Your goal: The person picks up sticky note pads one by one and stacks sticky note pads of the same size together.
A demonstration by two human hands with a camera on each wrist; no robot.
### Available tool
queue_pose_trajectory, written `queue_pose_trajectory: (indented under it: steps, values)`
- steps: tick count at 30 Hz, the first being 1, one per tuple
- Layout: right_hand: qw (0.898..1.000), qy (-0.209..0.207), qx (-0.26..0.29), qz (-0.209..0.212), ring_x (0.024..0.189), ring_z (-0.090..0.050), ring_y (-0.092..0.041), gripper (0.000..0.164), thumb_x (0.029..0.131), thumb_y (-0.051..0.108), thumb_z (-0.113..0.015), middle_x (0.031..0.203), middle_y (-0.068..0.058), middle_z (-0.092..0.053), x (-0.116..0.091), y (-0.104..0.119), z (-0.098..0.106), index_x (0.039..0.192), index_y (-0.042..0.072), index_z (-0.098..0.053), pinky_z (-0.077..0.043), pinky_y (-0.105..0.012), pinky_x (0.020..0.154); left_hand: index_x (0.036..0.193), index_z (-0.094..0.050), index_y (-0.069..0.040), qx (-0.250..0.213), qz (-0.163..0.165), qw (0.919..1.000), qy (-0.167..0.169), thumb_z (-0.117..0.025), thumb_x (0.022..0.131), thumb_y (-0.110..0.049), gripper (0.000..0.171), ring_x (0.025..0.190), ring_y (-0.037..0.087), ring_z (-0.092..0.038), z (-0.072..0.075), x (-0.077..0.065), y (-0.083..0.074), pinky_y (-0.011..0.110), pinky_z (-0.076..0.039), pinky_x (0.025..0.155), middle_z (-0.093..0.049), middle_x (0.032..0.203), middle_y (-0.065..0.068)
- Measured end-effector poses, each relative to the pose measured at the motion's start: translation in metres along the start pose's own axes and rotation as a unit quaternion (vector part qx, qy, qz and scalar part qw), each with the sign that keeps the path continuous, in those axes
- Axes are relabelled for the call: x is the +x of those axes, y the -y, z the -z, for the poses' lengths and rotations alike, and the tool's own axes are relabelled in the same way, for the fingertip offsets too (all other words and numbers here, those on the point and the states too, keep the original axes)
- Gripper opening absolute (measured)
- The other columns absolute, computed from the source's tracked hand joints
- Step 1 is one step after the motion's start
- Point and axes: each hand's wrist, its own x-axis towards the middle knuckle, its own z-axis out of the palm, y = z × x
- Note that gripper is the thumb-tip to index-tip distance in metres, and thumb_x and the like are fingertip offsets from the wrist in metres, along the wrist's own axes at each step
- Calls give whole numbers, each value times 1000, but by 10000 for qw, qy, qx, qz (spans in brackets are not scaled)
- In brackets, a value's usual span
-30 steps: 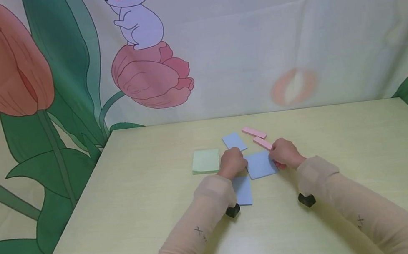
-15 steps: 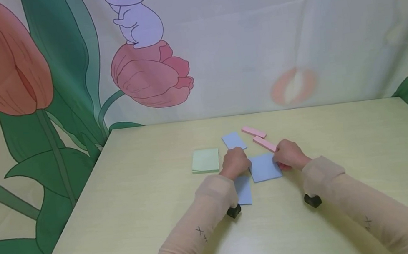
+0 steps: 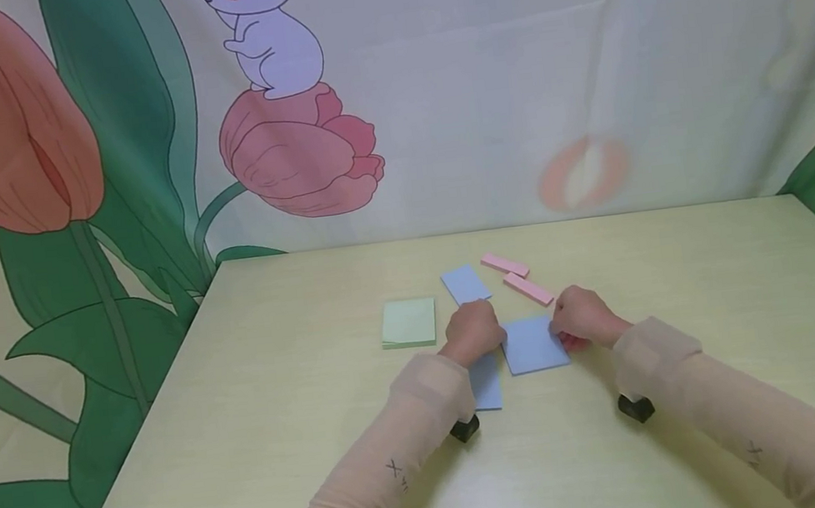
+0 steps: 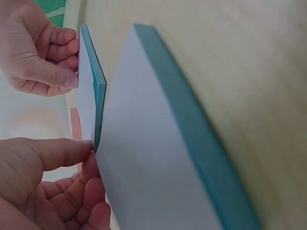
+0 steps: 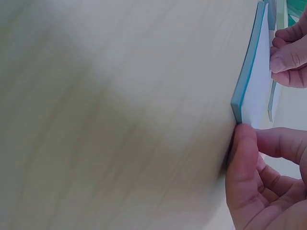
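Observation:
A square blue sticky-note pad (image 3: 535, 346) lies between my two hands, just above or on the table. My left hand (image 3: 473, 332) pinches its left edge between thumb and fingers. On the opposite edge, my right hand (image 3: 586, 316) pinches with thumb and index finger, as the right wrist view of the pad (image 5: 256, 81) shows. A slight gap shows between sheets along the pad's edge (image 4: 99, 88). Partly covered by my left hand and sleeve is another blue pad (image 3: 486, 387). Beyond that hand lies a smaller-looking blue pad (image 3: 465, 283).
A square pale green pad (image 3: 409, 322) lies left of my left hand. Two narrow pink pads (image 3: 504, 265) (image 3: 528, 289) lie behind the held pad. The pale wooden table (image 3: 244, 407) ends at a printed curtain (image 3: 467, 113).
Both hands have shifted slightly to the right and toward me, bringing the square blue pad along, away from the pink pads. The other pads have stayed in place.

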Motion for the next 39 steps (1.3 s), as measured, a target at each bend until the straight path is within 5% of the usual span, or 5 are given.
queue_pose_trajectory:
  steps: [18, 27, 39]
  values:
    - [9998, 168, 63, 104, 48, -55, -11, 13, 81, 4, -56, 59, -5, -54, -5, -5, 0, 69, 0, -54, -49, -23, 49, 49, -43, -13, 259, -236, 9994, -9, -62, 80, -18, 35, 48, 10, -37, -4, -6, 1, 22, -28, 43, -37, 48, -4]
    - [9996, 275, 72, 44, 49, -56, -12, 12, 81, 5, -56, 60, -5, -54, -10, -5, 0, 70, 0, -54, -49, -24, 50, 65, -60, -11, 276, -336, 9991, -18, -63, 80, -19, 17, 55, 11, -46, -3, -9, 1, 22, -34, 47, -51, 60, -4]
    - [9995, 266, 156, -57, 50, -57, -12, 11, 83, 7, -56, 63, -6, -56, -12, -10, -2, 75, -1, -56, -49, -23, 50, 68, -62, -13, 380, -493, 9980, 50, -62, 80, -19, 13, 57, 10, -48, -4, -9, 2, 22, -35, 47, -54, 63, -5]
